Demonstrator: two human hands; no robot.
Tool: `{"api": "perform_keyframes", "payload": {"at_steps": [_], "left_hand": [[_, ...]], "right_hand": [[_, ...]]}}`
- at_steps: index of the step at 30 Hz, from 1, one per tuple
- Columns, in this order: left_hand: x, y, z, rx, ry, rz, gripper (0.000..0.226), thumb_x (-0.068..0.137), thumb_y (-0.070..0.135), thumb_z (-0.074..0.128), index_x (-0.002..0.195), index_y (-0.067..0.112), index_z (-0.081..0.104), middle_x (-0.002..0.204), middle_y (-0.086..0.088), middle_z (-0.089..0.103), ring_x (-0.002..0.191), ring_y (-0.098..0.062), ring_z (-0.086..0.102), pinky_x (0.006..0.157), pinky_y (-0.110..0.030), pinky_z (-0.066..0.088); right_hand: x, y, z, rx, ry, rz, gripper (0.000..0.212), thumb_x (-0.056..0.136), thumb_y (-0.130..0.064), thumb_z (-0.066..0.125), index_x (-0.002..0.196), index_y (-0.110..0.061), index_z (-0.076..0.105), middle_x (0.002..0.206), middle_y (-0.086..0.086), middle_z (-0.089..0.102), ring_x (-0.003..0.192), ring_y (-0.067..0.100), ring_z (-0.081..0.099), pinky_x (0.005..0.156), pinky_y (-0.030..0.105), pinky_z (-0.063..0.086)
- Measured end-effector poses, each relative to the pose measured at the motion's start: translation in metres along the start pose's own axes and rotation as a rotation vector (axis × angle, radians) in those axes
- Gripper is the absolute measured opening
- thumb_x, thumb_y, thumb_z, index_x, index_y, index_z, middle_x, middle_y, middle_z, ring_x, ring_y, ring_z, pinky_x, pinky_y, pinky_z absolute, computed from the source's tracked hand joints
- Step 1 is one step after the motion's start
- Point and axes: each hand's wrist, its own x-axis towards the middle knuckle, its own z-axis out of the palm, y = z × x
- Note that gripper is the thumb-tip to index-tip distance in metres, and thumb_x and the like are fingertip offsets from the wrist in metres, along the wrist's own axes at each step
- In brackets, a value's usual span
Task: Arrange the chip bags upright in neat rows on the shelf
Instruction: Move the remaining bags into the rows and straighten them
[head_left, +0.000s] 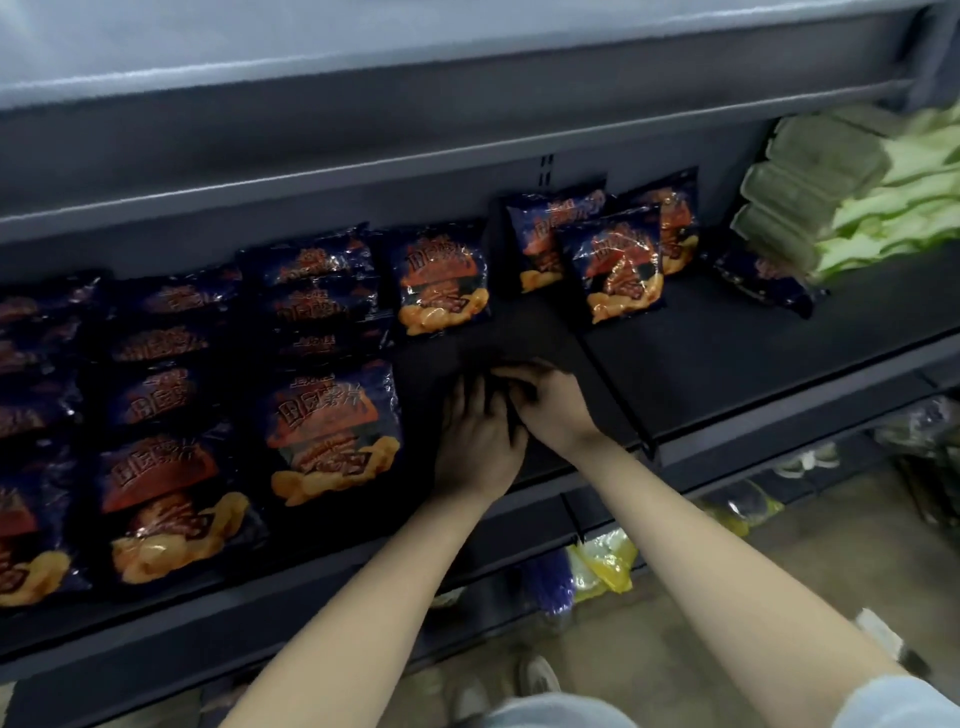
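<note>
Dark blue chip bags with orange-red print fill the left of the black shelf (727, 353) in overlapping rows: a front bag (332, 431), a second row (161, 499) and a third at the frame's left edge (26, 519). One bag (441, 280) stands alone at the back. Right of it, three bags lean in a loose cluster (621, 262). Another bag (763, 275) lies tilted further right. My left hand (478, 441) rests palm down on bare shelf beside the front bag. My right hand (553, 405) lies across its fingertips. Neither hand holds a bag.
Pale green packs (831, 197) are stacked at the shelf's right end. An upper shelf (363, 171) overhangs the bags. Below, a lower shelf holds yellow and purple packets (602, 564). A joint in the shelf boards runs just right of my hands.
</note>
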Motion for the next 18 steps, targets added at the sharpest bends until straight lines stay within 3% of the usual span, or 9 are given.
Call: {"api": "perform_keyframes", "payload": {"at_steps": [2, 7, 12, 14, 18], "left_hand": [[-0.002, 0.001, -0.001, -0.003, -0.009, 0.015, 0.055, 0.095, 0.030, 0.037, 0.142, 0.004, 0.030, 0.154, -0.019, 0.019, 0.143, -0.034, 0.008, 0.118, -0.045, 0.007], [0.001, -0.003, 0.005, -0.006, 0.019, 0.043, 0.057, 0.094, 0.026, 0.038, 0.144, 0.002, 0.025, 0.154, -0.019, 0.017, 0.144, -0.034, 0.007, 0.117, -0.045, 0.008], [-0.002, -0.002, 0.007, -0.022, 0.051, 0.042, 0.056, 0.095, 0.026, 0.037, 0.145, 0.001, 0.024, 0.153, -0.020, 0.020, 0.143, -0.035, 0.010, 0.117, -0.044, 0.007], [-0.002, -0.001, 0.007, -0.008, 0.050, 0.037, 0.057, 0.095, 0.027, 0.037, 0.145, 0.003, 0.024, 0.153, -0.020, 0.020, 0.143, -0.036, 0.010, 0.117, -0.045, 0.008], [0.011, 0.008, 0.001, 0.026, 0.037, 0.020, 0.054, 0.095, 0.026, 0.035, 0.145, 0.008, 0.025, 0.153, -0.016, 0.021, 0.142, -0.035, 0.013, 0.116, -0.047, 0.009]], "right_hand": [[-0.012, 0.000, 0.001, -0.036, -0.008, 0.016, 0.040, 0.088, 0.002, 0.049, 0.121, -0.015, 0.065, 0.131, 0.001, 0.059, 0.124, 0.013, 0.049, 0.094, -0.004, 0.020], [-0.020, -0.001, 0.009, -0.085, 0.028, 0.004, 0.041, 0.091, -0.003, 0.046, 0.127, -0.017, 0.060, 0.134, 0.001, 0.056, 0.128, 0.016, 0.047, 0.105, 0.016, 0.028], [-0.022, 0.001, 0.015, -0.279, 0.008, -0.023, 0.045, 0.092, -0.023, 0.031, 0.131, -0.021, 0.055, 0.136, 0.000, 0.055, 0.131, 0.017, 0.044, 0.115, 0.040, 0.024], [-0.022, -0.002, 0.013, -0.295, 0.008, -0.039, 0.051, 0.091, -0.029, 0.024, 0.131, -0.021, 0.054, 0.135, 0.000, 0.056, 0.129, 0.018, 0.046, 0.113, 0.038, 0.025], [-0.017, -0.006, -0.001, -0.150, -0.020, 0.027, 0.042, 0.096, -0.012, 0.038, 0.136, -0.020, 0.049, 0.138, 0.001, 0.052, 0.129, 0.018, 0.044, 0.109, 0.025, 0.026]]}}
